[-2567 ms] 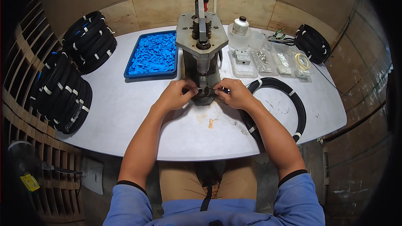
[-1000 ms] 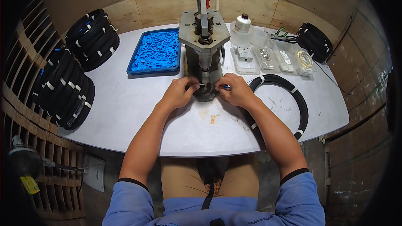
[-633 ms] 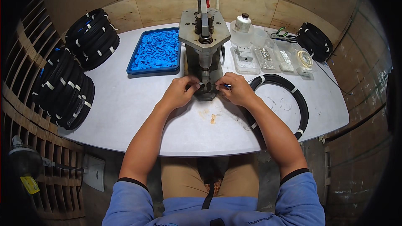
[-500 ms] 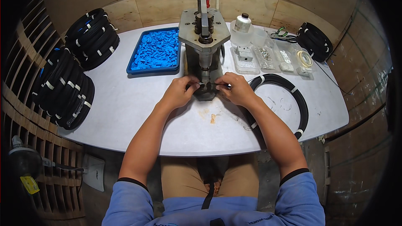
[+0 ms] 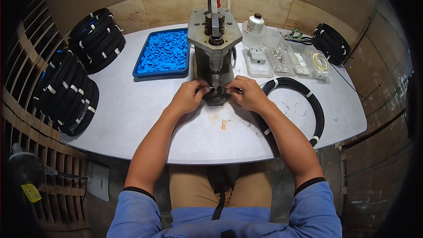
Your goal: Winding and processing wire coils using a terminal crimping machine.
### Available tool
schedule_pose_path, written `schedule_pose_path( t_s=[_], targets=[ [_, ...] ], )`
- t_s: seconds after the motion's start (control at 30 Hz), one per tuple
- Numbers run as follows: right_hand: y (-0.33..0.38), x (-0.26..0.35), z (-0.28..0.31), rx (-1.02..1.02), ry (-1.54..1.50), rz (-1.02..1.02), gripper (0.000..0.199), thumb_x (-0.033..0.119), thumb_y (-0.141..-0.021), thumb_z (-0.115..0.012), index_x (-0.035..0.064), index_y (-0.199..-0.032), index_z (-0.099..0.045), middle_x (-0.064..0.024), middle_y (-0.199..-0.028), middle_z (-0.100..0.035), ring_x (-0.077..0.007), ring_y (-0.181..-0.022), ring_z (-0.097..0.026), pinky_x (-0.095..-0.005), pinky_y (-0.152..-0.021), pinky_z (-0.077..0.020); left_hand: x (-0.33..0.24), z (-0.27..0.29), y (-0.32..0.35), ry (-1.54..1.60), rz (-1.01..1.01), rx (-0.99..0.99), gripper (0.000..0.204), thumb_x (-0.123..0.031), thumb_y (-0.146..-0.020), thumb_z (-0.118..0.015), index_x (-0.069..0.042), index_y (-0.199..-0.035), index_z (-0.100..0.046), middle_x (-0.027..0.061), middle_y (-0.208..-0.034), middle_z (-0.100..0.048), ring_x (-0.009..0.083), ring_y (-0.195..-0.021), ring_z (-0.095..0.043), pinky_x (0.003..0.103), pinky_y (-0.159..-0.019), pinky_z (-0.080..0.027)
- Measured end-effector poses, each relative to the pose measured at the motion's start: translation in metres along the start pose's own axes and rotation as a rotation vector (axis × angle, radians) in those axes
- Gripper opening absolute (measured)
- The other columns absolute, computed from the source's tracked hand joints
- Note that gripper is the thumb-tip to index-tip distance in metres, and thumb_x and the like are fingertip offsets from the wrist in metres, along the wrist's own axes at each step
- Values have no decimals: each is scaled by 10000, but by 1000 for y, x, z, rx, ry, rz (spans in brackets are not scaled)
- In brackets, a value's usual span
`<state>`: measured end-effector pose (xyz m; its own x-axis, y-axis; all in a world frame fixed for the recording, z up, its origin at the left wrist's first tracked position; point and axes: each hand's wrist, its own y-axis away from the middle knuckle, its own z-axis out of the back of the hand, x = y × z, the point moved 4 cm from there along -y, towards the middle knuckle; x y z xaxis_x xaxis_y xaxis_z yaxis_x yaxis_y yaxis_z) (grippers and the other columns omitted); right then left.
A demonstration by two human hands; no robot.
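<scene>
A grey metal hand press (image 5: 214,48) with a red-tipped lever stands at the middle of the white table (image 5: 132,114). My left hand (image 5: 188,97) and my right hand (image 5: 247,94) meet at the press base, fingers pinched on a small part under the ram. The part itself is mostly hidden by my fingers. A black cable runs from my right hand's side into a black cable coil (image 5: 304,105) lying on the table to the right.
A blue tray of small blue pieces (image 5: 163,53) sits left of the press. Clear containers with small parts (image 5: 282,57) and a white bottle (image 5: 254,24) sit to the right. Bundled black cable coils (image 5: 94,39) are stacked at the left and far right (image 5: 331,44).
Both hands stay at the press base; the fingers have shifted only slightly closer together. Nothing else has moved.
</scene>
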<state>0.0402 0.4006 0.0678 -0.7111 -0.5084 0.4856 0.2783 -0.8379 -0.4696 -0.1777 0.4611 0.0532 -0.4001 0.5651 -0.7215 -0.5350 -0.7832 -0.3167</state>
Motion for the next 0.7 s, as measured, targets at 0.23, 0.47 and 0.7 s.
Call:
schedule_pose_path(
  t_s=[0.23,0.47,0.7],
  targets=[
    [-1,2,2,25,3,-37,166,56,-847,-746,56,-1011,-721,-132,-961,-682,-343,-894,-677,-401,-794,-555,1,0,0,-8,11,15,209,-168,-961,-680,19,-1041,-724,217,-951,-740,350,-871,-718,415,-814,-557],
    [-1,0,1,13,13,-45,165,62,-863,-741,68,-1028,-731,-133,-962,-686,-349,-900,-677,-407,-801,-553,2,0,-1,-3,-12,9,213,-169,-958,-683,24,-1038,-719,221,-960,-740,360,-889,-720,421,-825,-556],
    [-1,-2,0,20,-29,-79,158,74,-876,-742,72,-1033,-738,-135,-950,-689,-342,-891,-682,-393,-795,-554,-1,2,1,15,8,22,213,-171,-962,-684,25,-1039,-714,211,-967,-749,346,-909,-730,414,-844,-559]
  ],
)
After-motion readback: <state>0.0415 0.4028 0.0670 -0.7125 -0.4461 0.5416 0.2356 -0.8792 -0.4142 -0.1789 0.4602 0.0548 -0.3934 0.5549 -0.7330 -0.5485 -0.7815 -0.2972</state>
